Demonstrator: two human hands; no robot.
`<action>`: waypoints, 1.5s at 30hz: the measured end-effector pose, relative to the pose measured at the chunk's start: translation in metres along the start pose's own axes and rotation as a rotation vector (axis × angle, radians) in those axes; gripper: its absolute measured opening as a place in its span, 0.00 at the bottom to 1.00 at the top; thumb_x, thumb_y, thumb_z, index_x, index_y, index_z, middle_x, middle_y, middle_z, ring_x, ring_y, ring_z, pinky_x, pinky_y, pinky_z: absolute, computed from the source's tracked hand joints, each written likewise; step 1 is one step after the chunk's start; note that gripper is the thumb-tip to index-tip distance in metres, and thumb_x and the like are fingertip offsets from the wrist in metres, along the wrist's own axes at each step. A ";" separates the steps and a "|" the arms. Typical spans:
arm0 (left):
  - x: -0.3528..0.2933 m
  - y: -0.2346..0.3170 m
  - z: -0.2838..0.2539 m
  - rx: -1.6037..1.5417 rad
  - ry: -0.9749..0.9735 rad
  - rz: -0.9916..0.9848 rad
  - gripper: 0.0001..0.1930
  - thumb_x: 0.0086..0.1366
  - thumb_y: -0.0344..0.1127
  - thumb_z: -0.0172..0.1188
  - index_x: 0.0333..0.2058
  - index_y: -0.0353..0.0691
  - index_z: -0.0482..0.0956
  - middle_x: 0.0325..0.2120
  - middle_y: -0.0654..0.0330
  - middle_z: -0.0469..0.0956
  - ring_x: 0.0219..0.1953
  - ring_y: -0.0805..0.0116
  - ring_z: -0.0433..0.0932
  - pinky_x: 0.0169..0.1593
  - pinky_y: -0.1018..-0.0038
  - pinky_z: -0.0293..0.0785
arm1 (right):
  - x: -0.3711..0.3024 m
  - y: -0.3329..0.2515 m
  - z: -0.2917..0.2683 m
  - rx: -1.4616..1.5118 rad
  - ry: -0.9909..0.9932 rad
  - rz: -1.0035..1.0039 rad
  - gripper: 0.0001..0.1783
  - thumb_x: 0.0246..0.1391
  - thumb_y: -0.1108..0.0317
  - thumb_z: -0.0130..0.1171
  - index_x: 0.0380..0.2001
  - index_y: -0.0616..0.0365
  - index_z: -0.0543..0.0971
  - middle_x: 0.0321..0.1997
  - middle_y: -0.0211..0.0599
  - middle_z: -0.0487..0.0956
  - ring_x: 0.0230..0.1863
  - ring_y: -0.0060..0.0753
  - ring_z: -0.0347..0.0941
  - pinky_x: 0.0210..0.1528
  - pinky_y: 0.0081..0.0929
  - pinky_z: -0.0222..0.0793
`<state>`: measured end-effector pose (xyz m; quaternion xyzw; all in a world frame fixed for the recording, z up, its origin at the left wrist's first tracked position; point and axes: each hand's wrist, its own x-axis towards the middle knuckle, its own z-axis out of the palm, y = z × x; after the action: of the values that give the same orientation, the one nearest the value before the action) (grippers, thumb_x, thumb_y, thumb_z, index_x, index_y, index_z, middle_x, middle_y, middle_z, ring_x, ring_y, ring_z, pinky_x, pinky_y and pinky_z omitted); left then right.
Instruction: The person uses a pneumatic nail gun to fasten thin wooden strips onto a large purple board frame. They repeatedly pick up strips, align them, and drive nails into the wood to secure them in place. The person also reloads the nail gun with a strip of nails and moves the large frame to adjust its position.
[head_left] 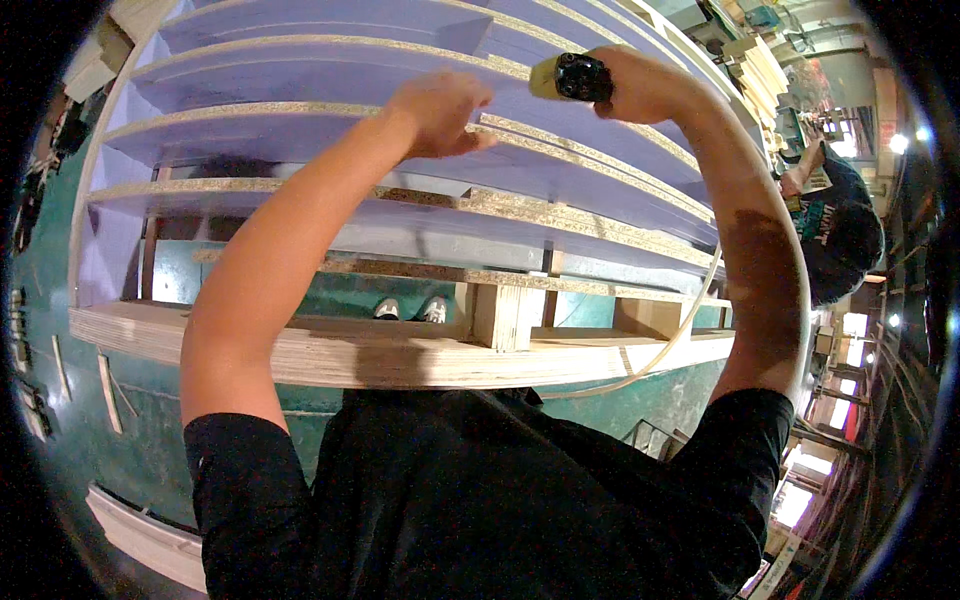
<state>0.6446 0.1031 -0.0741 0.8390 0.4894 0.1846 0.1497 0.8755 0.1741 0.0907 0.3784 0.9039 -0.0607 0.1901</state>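
My right hand is closed around a yellow and black nail gun, held above the far boards of a large wooden frame. A pale hose runs beneath my right forearm and curves down past the near beam. To the left, my left hand hovers over the same frame with thumb and fingers apart and nothing visible in it. Below both hands, long parallel boards with lilac faces and rough chipboard edges cross the frame. Across its near side lies a thick plywood beam, close to my body.
Short wooden blocks join the near beam to the boards. A person in dark clothing works at the right. Stacked timber stands at the far right. Wood strips and a pale panel lie on the green floor at left.
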 end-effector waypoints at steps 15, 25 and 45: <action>0.032 -0.005 0.015 0.076 -0.324 -0.058 0.19 0.54 0.46 0.75 0.40 0.43 0.83 0.36 0.52 0.86 0.42 0.44 0.84 0.44 0.52 0.80 | 0.027 -0.007 0.038 0.455 -0.289 0.004 0.25 0.47 0.70 0.71 0.50 0.59 0.78 0.37 0.36 0.85 0.31 0.26 0.79 0.34 0.29 0.79; 0.033 -0.001 0.011 0.087 -0.325 -0.077 0.18 0.54 0.46 0.74 0.40 0.44 0.85 0.36 0.51 0.86 0.43 0.45 0.84 0.45 0.53 0.81 | 0.013 -0.002 0.039 0.531 -0.234 0.035 0.26 0.49 0.67 0.70 0.53 0.57 0.77 0.39 0.34 0.85 0.32 0.25 0.79 0.37 0.28 0.80; 0.113 -0.065 0.009 0.055 -0.168 -0.017 0.23 0.52 0.43 0.77 0.48 0.48 0.83 0.38 0.53 0.85 0.45 0.46 0.83 0.47 0.54 0.78 | 0.084 0.031 -0.001 0.284 -0.221 0.084 0.23 0.43 0.67 0.72 0.46 0.54 0.81 0.34 0.31 0.86 0.27 0.26 0.79 0.35 0.31 0.78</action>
<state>0.6501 0.2326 -0.0913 0.8512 0.4871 0.0990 0.1686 0.8433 0.2520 0.0600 0.4297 0.8433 -0.2210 0.2353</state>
